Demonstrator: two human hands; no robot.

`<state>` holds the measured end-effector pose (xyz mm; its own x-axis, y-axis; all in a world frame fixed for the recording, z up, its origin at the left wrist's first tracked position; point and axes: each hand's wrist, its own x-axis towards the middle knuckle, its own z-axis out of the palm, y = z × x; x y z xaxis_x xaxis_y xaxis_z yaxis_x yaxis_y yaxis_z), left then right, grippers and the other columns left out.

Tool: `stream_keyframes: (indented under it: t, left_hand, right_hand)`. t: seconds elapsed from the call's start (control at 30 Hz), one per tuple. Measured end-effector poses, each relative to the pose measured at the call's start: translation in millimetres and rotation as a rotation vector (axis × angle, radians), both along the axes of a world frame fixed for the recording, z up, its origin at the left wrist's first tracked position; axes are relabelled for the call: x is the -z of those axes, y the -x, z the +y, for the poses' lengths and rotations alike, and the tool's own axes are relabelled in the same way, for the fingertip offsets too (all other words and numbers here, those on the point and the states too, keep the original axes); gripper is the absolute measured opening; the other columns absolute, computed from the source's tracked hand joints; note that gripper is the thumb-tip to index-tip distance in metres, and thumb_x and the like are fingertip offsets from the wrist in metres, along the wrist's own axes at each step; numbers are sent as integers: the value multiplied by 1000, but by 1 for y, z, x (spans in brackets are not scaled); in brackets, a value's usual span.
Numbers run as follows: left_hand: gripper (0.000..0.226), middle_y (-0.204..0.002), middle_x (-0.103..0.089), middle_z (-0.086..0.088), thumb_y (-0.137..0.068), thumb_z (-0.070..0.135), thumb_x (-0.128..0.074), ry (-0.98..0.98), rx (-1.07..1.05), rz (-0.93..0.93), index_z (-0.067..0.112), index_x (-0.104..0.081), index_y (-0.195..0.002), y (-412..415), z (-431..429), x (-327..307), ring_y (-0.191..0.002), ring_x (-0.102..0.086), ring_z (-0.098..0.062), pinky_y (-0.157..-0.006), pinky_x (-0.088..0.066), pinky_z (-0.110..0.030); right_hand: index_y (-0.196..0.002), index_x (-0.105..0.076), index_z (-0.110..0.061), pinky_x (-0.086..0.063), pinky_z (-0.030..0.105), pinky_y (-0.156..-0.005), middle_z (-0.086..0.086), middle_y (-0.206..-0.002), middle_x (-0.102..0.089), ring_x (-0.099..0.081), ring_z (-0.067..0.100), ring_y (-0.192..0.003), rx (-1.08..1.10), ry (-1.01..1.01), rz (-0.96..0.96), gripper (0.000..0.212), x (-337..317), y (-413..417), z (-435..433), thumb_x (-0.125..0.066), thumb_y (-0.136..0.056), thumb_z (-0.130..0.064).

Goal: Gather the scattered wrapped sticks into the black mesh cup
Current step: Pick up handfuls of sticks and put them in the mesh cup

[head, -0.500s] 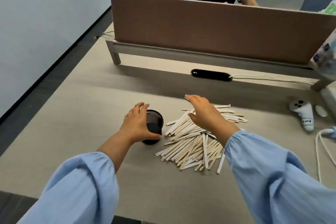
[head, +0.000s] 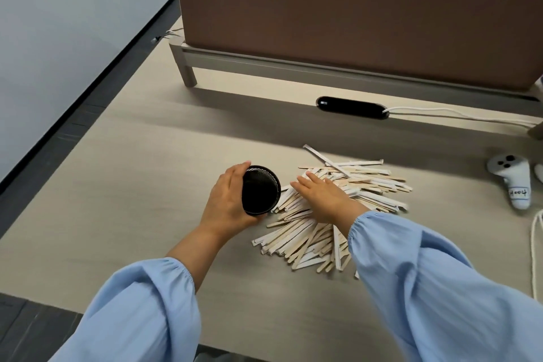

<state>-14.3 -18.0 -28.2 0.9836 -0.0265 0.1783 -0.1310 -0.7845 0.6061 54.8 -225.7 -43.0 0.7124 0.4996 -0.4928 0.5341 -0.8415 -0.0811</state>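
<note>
Left hand [head: 226, 204] wrapped round black mesh cup [head: 260, 189], cup tilted, mouth toward the pile. Wrapped sticks [head: 296, 239] heaped on desk [head: 132, 185], pile edge touching cup rim. Right hand [head: 324, 197] flat on the pile, fingers extended, nothing gripped. White controller [head: 511, 178] well apart, far right.

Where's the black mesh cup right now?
In the head view, the black mesh cup is left of centre on the desk, gripped by the left hand, just left of the stick pile.
</note>
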Motion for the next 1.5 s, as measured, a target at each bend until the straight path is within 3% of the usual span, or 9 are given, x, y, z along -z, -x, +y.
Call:
stream_keyframes:
  t: [0.13, 0.33, 0.57, 0.7, 1.0, 1.17, 1.37, 1.43, 1.5]
  left_hand:
    - [109, -122, -47, -20, -44, 26, -90, 10, -46, -37, 17, -25, -131, -4, -1, 2, -111, -47, -33, -92, -40, -42]
    - [93, -120, -42, -18, -50, 6, -82, 103, -39, 27, 22, -27, -123, -6, -5, -4, -101, -51, -35, -80, -48, -40]
    - [106, -124, -54, -19, -47, 16, -87, 13, -51, -15, 25, -20, -129, -10, -5, -3, -107, -55, -37, -90, -41, -44]
    - [102, -124, -55, -17, -49, 48, -72, 36, -106, -21, 24, -18, -132, -11, -3, -5, -108, -55, -36, -91, -40, -47]
    - [103, -128, -51, -15, -49, 56, -59, 64, -152, -48, 12, -26, -136, -19, -1, -15, -112, -49, -35, -94, -37, -47]
    - [101, -125, -54, -16, -49, 56, -59, 39, -110, -31, 14, -26, -135, -22, -7, -13, -110, -51, -37, -92, -38, -48]
    - [100, -122, -55, -14, -49, 53, -63, 24, -85, -48, 19, -23, -133, -29, -12, -13, -107, -51, -35, -91, -37, -45]
    - [102, -120, -55, -14, -49, 43, -76, -24, -44, -46, 18, -25, -134, -32, -16, -14, -105, -51, -35, -90, -36, -42]
    - [105, -119, -56, -13, -49, 32, -84, -91, 9, -24, 14, -28, -136, -34, -23, -14, -104, -51, -34, -90, -35, -41]
  right_hand:
    - [-149, -15, -21, -12, 48, -119, 5, -158, -20, -10, 26, -148, -13, 16, -29, 75, 2, -3, 3, -48, -86, 3]
    - [-126, -45, -11, -39, 42, -102, 13, -126, -51, -46, 30, -119, -37, 84, -132, 42, 7, -7, 6, -52, -85, -5]
    - [-112, -53, -8, -43, 38, -88, 12, -115, -57, -53, 30, -107, -5, 0, -164, 29, 7, -7, 0, -48, -84, -4]
    - [-107, -51, -8, -39, 33, -71, 14, -106, -66, -60, 33, -96, 89, -116, -129, 25, -5, -14, -2, -47, -83, -3]
    - [-104, -59, -17, -51, 39, -83, 8, -106, -62, -59, 29, -101, 140, -193, -52, 17, -16, -19, -20, -57, -87, -21]
    - [-99, -63, -13, -44, 30, -73, 11, -102, -69, -62, 29, -95, 233, -216, -39, 13, -22, -25, -30, -59, -87, -19]
    - [-101, -68, -9, -42, 31, -70, 6, -85, -66, -58, 24, -79, 619, -718, -177, 20, -44, -32, -43, -58, -91, -23]
    - [-83, -68, -14, -37, 26, -61, 2, -69, -59, -50, 18, -64, 776, -998, -243, 11, -59, -34, -41, -60, -90, -20]
    - [-66, -54, -24, -35, 23, -52, -5, -54, -49, -43, 11, -51, 890, -1261, -309, 26, -80, -37, -38, -60, -90, -18]
